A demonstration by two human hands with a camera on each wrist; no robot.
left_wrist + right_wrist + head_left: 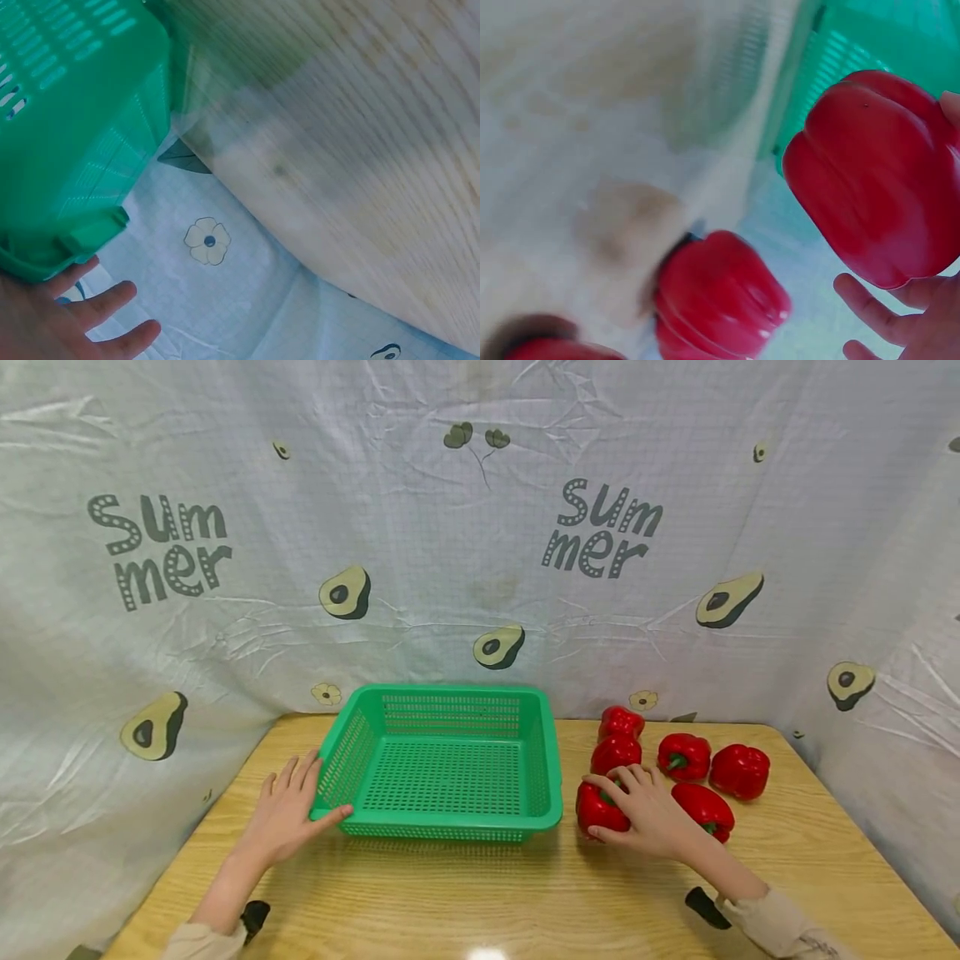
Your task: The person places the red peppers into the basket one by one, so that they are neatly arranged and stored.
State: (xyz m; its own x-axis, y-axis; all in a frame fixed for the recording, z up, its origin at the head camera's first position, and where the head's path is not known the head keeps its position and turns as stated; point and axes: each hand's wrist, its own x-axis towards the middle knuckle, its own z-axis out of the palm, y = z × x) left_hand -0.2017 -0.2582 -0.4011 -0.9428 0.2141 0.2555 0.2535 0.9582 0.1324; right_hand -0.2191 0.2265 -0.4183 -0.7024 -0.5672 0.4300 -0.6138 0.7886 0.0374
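My left hand [288,810] lies at the left end of a green plastic basket [448,820], thumb on its front corner and fingers spread along its side. In the left wrist view those fingers [112,304] are nearly straight beside the basket's rim. My right hand [648,814] grips a red bell pepper [598,810] just right of the basket, its green stem partly under the fingers. From the right wrist, this pepper [877,180] shows large between thumb and fingers. The basket's mesh floor holds nothing.
Several more red bell peppers lie to the right: two behind the right hand, one [618,752] nearer, and others by a pepper [740,771] farther right. The wooden table [420,902] meets a cloth [427,568] printed with avocados at its back edge.
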